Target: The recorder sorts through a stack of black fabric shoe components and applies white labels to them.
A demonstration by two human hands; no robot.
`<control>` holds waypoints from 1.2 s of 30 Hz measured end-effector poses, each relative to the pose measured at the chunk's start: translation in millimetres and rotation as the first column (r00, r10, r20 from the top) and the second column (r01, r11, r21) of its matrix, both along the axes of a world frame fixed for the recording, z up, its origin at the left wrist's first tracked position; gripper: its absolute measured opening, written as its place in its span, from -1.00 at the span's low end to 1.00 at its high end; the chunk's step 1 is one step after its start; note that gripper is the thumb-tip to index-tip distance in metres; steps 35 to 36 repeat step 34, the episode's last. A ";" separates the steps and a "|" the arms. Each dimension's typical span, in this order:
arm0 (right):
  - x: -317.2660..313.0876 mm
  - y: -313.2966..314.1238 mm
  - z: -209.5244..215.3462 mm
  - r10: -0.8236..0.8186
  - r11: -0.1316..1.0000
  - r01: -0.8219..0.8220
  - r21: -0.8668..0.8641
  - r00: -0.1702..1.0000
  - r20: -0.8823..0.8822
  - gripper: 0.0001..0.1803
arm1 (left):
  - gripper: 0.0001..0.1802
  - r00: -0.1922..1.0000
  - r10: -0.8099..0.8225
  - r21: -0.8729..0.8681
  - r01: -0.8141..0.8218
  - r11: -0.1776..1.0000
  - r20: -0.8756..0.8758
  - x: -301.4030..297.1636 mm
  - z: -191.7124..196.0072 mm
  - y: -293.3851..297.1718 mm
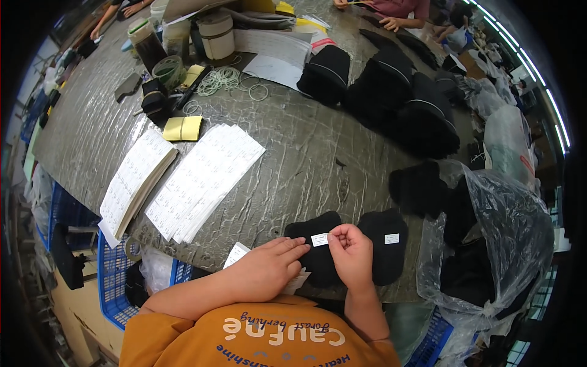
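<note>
A black fabric piece with rounded ends point(323, 269) lies at the table's near edge. My right hand point(353, 254) pinches the right end of a small white label point(320, 240) on it. My left hand point(266, 269) rests its stretched fingertips on the same piece, just left of the label. A white label sheet point(236, 253) shows on both sides of my left hand, apparently held in it; the grip itself is hidden. To the right lies a second black piece point(379, 260), bearing a similar white label point(391, 238).
White printed sheets point(205, 183) and a thick stack point(137, 183) lie left. Bundled black pieces point(379, 85) stand at the far right. A clear plastic bag point(513, 226) of black pieces sits right. Blue crates point(110, 287) are below the table edge; other people's hands point(391, 23) show far off.
</note>
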State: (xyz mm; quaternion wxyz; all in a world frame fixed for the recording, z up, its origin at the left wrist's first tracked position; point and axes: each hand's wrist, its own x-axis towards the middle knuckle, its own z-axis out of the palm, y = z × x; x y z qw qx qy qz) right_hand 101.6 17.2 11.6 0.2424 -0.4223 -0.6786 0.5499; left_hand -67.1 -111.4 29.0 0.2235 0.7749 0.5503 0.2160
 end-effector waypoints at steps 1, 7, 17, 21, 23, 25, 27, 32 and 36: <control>-0.9 0.1 -1.4 0.004 1.000 -0.004 0.001 1.000 0.002 -0.98 | -0.76 1.000 0.010 0.009 -0.010 1.000 0.015 -0.5 -1.6 -0.3; -5.8 -1.7 -4.5 0.010 1.000 -0.010 0.004 1.000 0.022 -0.97 | -0.69 1.000 -0.013 0.042 0.014 0.999 -0.016 -4.1 0.7 0.3; -10.7 -5.0 -3.0 -0.017 0.999 0.016 0.046 1.000 0.012 -0.98 | -0.69 0.999 -0.009 0.077 0.012 0.997 -0.031 -3.3 -0.8 0.4; -9.2 -4.3 -5.5 -0.020 0.996 0.016 0.090 0.999 0.042 -0.98 | -0.76 1.000 -0.008 0.023 0.008 1.000 -0.010 -1.8 -2.9 0.0; -9.1 -4.0 -7.6 -0.027 0.996 0.022 0.088 0.998 0.052 -0.97 | -0.76 1.000 -0.004 0.020 0.004 1.000 -0.005 -1.9 -2.9 0.4; -9.5 -4.2 -7.4 -0.035 0.996 0.029 0.087 0.997 0.064 -0.94 | -0.76 1.000 0.002 0.019 -0.002 1.000 -0.006 -1.7 -1.6 1.6; -11.7 -5.7 -5.5 -0.041 0.989 0.029 0.147 0.996 0.076 -0.95 | -0.76 1.000 0.005 0.029 -0.004 1.000 -0.022 -1.1 -3.4 2.2; -11.1 -9.7 -4.9 -0.080 0.979 0.061 0.193 0.992 0.095 -0.75 | -0.76 0.998 0.005 0.013 -0.004 1.000 -0.070 1.9 -1.9 4.0; -7.5 -10.9 -7.5 -0.099 0.977 0.056 0.205 0.974 0.204 -0.52 | -0.74 0.995 -0.001 -0.012 0.000 1.000 -0.105 2.0 -2.8 3.7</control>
